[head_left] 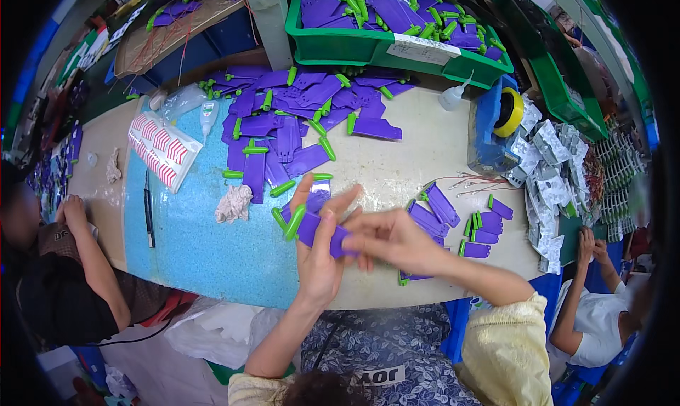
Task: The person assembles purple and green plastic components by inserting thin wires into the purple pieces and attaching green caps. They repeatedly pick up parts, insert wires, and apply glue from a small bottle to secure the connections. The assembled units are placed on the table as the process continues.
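Over the front edge of the table, my left hand (320, 268) holds a flat purple plastic piece (319, 232) with a green rod-shaped end (295, 222). The green end points up and left, past the left thumb. My right hand (400, 239) pinches the piece's other end between thumb and fingers. Just beyond my hands spreads a loose pile of similar purple pieces with green ends (287, 140). To the right of my right hand lie smaller groups of these pieces (485, 236). Whether the two held parts are separate or joined, I cannot tell.
A green bin (319, 48) of purple pieces stands at the back. On the blue mat (191, 236) lie a crumpled tissue (234, 204), a black pen-like tool (149, 211) and a small bottle (207, 116). Right are a tape dispenser (489, 140) and grey parts (545, 186). Co-workers sit either side.
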The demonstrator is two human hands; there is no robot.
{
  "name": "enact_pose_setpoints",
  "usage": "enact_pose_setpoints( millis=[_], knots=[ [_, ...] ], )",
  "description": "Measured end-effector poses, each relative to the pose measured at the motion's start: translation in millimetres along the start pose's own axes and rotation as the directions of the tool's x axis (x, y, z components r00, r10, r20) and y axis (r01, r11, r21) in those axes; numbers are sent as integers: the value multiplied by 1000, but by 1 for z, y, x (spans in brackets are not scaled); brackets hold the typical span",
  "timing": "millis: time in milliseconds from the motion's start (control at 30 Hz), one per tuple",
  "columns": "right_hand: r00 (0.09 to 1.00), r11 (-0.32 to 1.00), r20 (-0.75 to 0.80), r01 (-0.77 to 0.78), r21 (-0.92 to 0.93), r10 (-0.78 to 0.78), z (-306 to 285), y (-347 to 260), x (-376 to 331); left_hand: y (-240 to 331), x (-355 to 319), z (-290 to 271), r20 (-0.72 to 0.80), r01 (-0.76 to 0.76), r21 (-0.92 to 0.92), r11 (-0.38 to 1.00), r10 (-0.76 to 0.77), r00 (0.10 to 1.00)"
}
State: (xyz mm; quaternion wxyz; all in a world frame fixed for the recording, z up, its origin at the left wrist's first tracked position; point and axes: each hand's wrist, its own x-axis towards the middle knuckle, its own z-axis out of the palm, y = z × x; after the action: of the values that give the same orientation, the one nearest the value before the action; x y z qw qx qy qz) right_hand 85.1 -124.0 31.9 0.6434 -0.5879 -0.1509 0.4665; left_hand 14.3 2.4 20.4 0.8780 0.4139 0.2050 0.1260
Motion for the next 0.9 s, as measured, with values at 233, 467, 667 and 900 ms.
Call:
enact_pose_setpoints(
  millis=[233, 467, 667, 900],
  knots=[
    [647, 173, 215, 481, -859, -732, -11, -23, 1, 12, 1, 3, 92, -289, 415, 863, 276, 957],
    [756, 326, -13, 266, -907, -654, -21, -6, 28, 15, 5, -11, 28, -2, 828, 561, -37, 999],
    [795, 293, -15, 206, -934, -607, -42, -1, 49, -17, 28, -23, 68, -92, 322, 942, 74, 995],
    [834, 211, 188, 338, -917, -519, -20, -19, 18, -21, 38, -20, 175, -125, 547, 828, 33, 984]
  ],
)
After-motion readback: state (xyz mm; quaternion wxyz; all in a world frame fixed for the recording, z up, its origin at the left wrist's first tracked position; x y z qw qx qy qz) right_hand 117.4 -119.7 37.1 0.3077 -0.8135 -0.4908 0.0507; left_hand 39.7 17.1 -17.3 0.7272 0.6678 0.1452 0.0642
